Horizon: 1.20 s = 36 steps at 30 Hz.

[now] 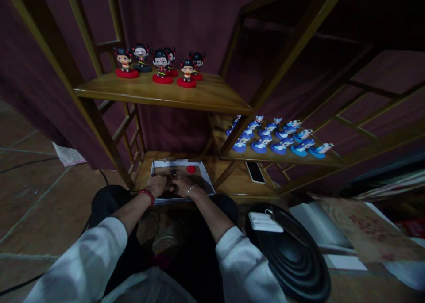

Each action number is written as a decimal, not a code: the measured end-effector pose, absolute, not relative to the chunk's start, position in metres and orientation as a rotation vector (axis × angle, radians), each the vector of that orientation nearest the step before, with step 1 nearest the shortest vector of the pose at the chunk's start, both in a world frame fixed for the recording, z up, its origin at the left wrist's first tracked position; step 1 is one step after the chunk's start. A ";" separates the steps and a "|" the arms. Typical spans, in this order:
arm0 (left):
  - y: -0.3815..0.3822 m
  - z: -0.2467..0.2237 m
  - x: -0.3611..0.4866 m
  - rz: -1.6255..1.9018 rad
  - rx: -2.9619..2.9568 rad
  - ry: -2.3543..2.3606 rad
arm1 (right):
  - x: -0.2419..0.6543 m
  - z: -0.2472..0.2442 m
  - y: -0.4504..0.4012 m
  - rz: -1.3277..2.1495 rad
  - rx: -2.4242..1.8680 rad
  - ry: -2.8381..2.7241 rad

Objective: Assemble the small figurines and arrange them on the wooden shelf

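Note:
Both my hands are inside a shallow white-walled box (207, 179) on the lowest shelf. My left hand (158, 185), with a red bead bracelet at the wrist, has its fingers curled inward. Opposite it, my right hand (182, 186), wearing a silver bracelet, is also closed, its fingertips near the left ones. What the fingers grip is too small and dark to make out. A small dark-haired figurine piece (171, 188) shows between the hands, and a dark piece (173, 173) is just beyond the fingertips. A red round base (191, 169) lies toward the box's back right.
Several black-haired figurines (161, 66) on round bases stand on the upper wooden shelf (166, 95). Rows of blue-and-white figurines (262, 143) fill the right shelf. A phone (255, 172) lies below them. A black ridged round stool (292, 254) carries a white case (265, 222).

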<state>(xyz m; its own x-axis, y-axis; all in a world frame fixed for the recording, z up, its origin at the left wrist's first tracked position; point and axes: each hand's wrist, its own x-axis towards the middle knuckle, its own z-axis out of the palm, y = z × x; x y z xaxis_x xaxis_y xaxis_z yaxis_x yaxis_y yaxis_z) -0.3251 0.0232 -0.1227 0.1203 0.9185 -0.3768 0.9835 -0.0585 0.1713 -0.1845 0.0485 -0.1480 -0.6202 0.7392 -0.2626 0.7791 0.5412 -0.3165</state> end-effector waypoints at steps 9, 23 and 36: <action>0.036 -0.139 -0.309 -0.312 1.955 2.000 | -0.187 -0.166 0.052 -0.774 1.223 2.741; 0.037 -0.140 -0.311 -0.281 1.921 2.017 | -0.163 -0.174 0.066 -1.106 1.457 2.645; 0.030 -0.147 -0.312 0.340 1.486 1.865 | -0.153 -0.160 0.060 -0.645 1.465 2.570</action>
